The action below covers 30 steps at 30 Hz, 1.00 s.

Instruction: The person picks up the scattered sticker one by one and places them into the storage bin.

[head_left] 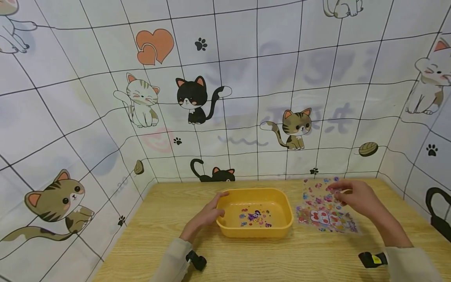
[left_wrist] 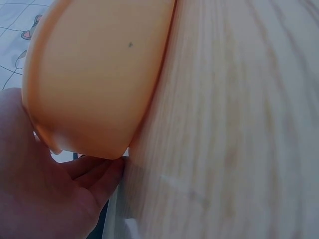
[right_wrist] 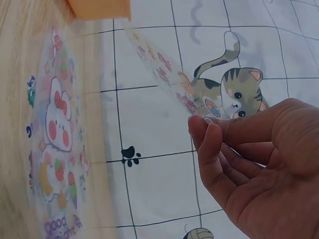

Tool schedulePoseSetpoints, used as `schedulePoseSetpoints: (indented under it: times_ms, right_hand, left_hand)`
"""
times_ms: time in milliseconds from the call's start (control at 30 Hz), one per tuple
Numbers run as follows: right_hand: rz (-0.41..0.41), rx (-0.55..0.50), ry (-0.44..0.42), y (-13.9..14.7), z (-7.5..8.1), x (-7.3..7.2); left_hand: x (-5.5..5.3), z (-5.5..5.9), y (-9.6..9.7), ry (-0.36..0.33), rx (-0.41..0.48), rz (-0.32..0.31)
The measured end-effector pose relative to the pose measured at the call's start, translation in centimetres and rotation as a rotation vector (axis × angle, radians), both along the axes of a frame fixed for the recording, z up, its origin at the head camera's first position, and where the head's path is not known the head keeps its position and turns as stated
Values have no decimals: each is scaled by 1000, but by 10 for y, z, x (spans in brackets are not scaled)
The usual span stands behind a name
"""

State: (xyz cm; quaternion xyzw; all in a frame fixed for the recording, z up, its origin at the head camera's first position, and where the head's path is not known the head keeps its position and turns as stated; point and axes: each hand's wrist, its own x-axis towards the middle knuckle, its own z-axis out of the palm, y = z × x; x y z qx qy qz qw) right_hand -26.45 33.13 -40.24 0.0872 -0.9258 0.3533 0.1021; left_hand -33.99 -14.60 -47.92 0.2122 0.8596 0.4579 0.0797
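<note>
Our right hand (head_left: pixel 356 197) is pinching a clear sticker sheet (head_left: pixel 316 192), tilted and running leftward over the counter (head_left: pixel 282 260), its tiny motifs showing pink and purple. Nearer us on the right, a bunny sheet (head_left: pixel 318 217) is lying lengthwise left-right, ears pointing left. Our left hand (head_left: pixel 208 210) is gripping the yellow tray (head_left: pixel 253 233).

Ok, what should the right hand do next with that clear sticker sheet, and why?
Probably carry the clear sticker sheet left and lower it into the yellow tray: the right hand pinches it by an edge, off the table, the left hand grips the tray's side, and similar small colourful stickers lie inside.
</note>
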Motion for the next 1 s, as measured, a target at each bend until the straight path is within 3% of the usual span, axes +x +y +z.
schedulePoseSetpoints:
  times_ms: [467,1000]
  right_hand:
    - [4,10,14,-22,16,10]
    - [10,-4,-7,-43,19,10]
  left_hand:
    - [-3,0,-1,-5,-13,-1]
    - [-3,-4,-1,10,-31,0]
